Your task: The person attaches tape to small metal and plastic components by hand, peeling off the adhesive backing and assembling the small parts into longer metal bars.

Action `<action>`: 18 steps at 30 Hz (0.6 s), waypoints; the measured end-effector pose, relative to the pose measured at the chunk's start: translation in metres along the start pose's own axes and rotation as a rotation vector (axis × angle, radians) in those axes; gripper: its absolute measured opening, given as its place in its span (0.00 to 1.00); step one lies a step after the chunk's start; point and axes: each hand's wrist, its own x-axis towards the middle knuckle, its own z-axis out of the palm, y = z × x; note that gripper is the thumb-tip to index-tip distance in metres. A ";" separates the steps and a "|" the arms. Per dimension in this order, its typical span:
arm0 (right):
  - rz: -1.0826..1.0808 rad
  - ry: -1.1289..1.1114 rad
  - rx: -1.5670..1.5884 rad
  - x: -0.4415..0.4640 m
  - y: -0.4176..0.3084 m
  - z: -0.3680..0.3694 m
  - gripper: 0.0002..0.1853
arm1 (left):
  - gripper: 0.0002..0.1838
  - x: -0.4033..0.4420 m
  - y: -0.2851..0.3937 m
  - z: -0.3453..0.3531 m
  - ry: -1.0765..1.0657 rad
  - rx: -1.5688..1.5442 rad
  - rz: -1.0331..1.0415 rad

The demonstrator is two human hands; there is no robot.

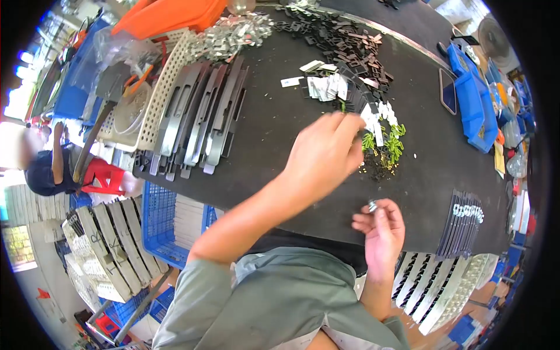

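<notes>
My left hand (329, 149) reaches across the dark tabletop, its fingers bent together beside the small parts; whatever is between the fingertips is hidden. Just beyond the fingers lie small white pieces (385, 111) and bright green pieces (395, 143), with tiny dark and yellow bits (379, 166) nearer me. Close to the table's front edge, my right hand (385, 230) pinches a small shiny metal part (372, 205) between thumb and finger, palm turned up.
Long metal strips (201, 116) lie at the left by a white perforated basket (169, 76). Black flat parts (350, 49) and silver parts (233, 35) are heaped behind. Blue bins (475, 105), a phone (448, 90) and lined-up dark strips (458, 227) are at right. Another person (52, 169) is at far left.
</notes>
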 end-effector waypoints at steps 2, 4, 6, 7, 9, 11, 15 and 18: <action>0.160 -0.062 0.001 -0.011 0.001 -0.001 0.10 | 0.19 -0.036 0.021 -0.018 -0.082 -0.191 -0.050; 0.231 -0.088 -0.004 -0.019 0.006 0.002 0.12 | 0.22 -0.072 0.030 -0.022 -0.117 -0.267 -0.004; 0.274 -0.098 0.037 -0.024 0.006 0.004 0.14 | 0.23 -0.094 0.033 -0.021 -0.147 -0.205 0.093; 0.319 -0.138 0.059 -0.025 0.006 0.006 0.16 | 0.23 -0.099 0.032 -0.021 -0.157 -0.211 0.086; 0.364 -0.199 0.036 -0.025 0.007 0.012 0.17 | 0.21 -0.103 0.031 -0.024 -0.201 -0.156 0.157; 0.373 -0.200 -0.036 -0.023 0.010 0.012 0.17 | 0.21 -0.102 0.032 -0.029 -0.223 -0.179 0.176; 0.333 -0.150 -0.038 -0.021 0.008 0.013 0.16 | 0.20 -0.092 0.035 -0.035 -0.313 -0.204 0.218; 0.241 -0.127 -0.020 -0.018 0.006 0.011 0.15 | 0.20 -0.085 0.035 -0.031 -0.306 -0.251 0.207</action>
